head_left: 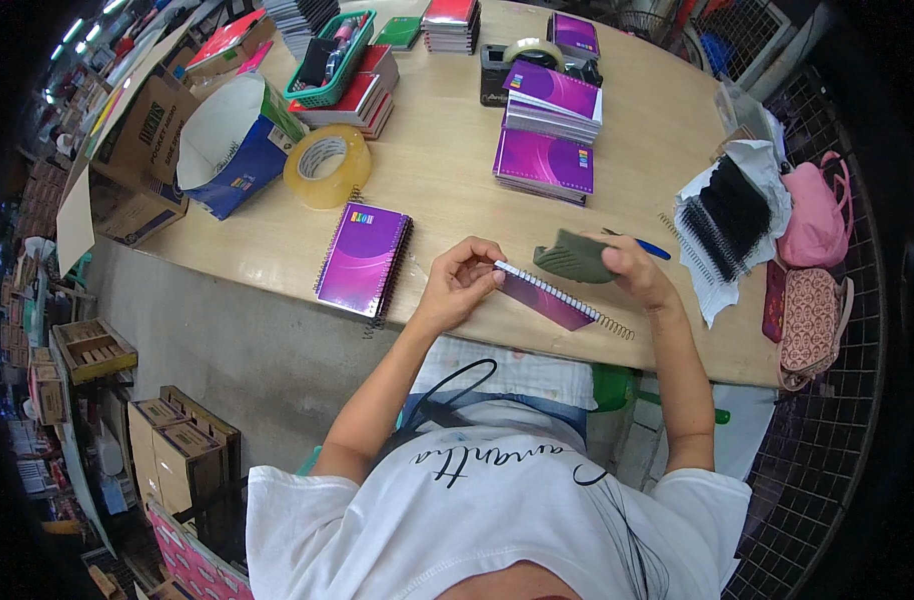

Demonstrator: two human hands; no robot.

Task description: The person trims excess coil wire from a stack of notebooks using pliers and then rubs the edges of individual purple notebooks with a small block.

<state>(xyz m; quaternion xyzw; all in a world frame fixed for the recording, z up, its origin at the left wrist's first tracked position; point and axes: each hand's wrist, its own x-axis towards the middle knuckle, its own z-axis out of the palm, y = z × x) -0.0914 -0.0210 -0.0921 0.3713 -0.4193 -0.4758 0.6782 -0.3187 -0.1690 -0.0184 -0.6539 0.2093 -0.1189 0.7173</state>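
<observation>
My left hand pinches the end of a small purple notebook, which stands tilted near the table's front edge. A wire coil runs along the notebook's upper edge, and its loose end sticks out past the right corner. Just above the notebook, my right hand grips a dark olive-green, ridged piece that looks like folded cloth or rubber. Behind the right hand lies a blue pen. To the left of my left hand is a stack of purple notebooks with coil ends sticking out.
Stacked purple notebooks stand farther back, near a tape dispenser. A large tape roll, a blue box and a green basket sit at left. Black coils lie on paper at right, beside a pink pouch.
</observation>
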